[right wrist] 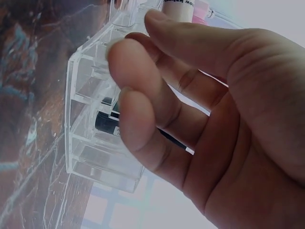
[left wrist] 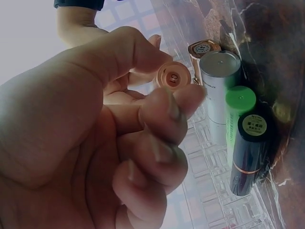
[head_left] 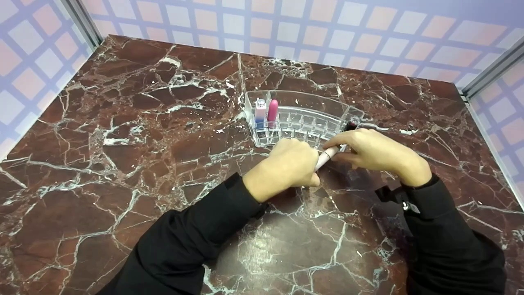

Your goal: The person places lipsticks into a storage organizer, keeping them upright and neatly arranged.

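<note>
Pale tube [head_left: 323,160] is pinched by both left hand [head_left: 286,164] and right hand [head_left: 378,150], near the clear organizer [head_left: 308,120].

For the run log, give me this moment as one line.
left hand: grips pale tube | right hand: pinches its other end | clear organizer: pink tube near left end

Both forearms, black-sleeved, angle inward from the lower corners: left forearm [head_left: 180,237], right forearm [head_left: 450,241]. Left grip [head_left: 286,164] back up, fingers curled, thumb [left wrist: 128,52] and index drawn into a pinch. Right grip [head_left: 376,151] just beside it; wrist bent, thumb [right wrist: 195,40] and index pinching. Two other right fingers [right wrist: 136,114] loosely bent. Palms show in both wrist views.
</note>
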Action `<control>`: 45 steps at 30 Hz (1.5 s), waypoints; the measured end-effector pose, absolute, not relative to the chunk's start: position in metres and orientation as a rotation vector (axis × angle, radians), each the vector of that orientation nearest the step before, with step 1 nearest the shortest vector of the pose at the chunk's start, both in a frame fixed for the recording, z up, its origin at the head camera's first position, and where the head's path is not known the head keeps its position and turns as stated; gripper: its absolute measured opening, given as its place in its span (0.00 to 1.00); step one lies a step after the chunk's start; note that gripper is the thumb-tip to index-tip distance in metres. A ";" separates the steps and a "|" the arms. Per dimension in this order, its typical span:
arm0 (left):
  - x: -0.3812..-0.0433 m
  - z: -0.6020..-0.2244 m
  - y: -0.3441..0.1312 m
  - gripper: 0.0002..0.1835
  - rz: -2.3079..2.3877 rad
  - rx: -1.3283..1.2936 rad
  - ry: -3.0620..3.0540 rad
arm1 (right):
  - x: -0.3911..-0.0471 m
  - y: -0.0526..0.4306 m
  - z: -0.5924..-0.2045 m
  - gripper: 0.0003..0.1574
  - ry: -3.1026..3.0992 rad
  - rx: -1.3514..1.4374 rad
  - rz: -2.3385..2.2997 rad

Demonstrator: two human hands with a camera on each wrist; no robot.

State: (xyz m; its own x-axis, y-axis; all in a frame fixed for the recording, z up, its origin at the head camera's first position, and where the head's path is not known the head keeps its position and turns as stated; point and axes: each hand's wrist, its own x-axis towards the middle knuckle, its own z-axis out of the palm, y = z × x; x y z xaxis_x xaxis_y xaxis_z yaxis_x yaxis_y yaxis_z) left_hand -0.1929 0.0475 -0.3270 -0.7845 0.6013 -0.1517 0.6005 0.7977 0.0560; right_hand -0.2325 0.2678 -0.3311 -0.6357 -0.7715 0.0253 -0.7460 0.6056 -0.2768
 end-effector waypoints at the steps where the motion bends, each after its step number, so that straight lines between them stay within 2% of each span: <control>1: -0.193 -0.327 0.047 0.21 0.009 0.952 2.828 | -0.232 0.268 -0.331 0.20 2.727 -1.283 -0.404; 22: -0.195 -0.329 0.048 0.22 -0.025 0.875 2.799 | -0.232 0.268 -0.324 0.25 2.628 -1.045 -0.646; 38: -0.194 -0.330 0.048 0.24 -0.018 0.911 2.797 | -0.230 0.267 -0.323 0.17 2.603 -1.027 -0.722; 42: -0.194 -0.330 0.048 0.22 -0.036 0.925 2.803 | -0.230 0.266 -0.323 0.18 2.609 -1.027 -0.746; 45: -0.194 -0.330 0.048 0.25 -0.063 0.930 2.826 | -0.230 0.265 -0.323 0.19 2.617 -1.050 -0.763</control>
State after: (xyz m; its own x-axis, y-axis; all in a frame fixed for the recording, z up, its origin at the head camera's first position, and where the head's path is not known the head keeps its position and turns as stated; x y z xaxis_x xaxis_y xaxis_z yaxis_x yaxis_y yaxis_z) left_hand -0.1940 0.0484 -0.3300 -0.7920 0.5863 -0.1701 0.5933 0.8049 0.0117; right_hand -0.2303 0.2651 -0.3233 -0.7208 -0.6931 -0.0103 -0.5789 0.6100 -0.5410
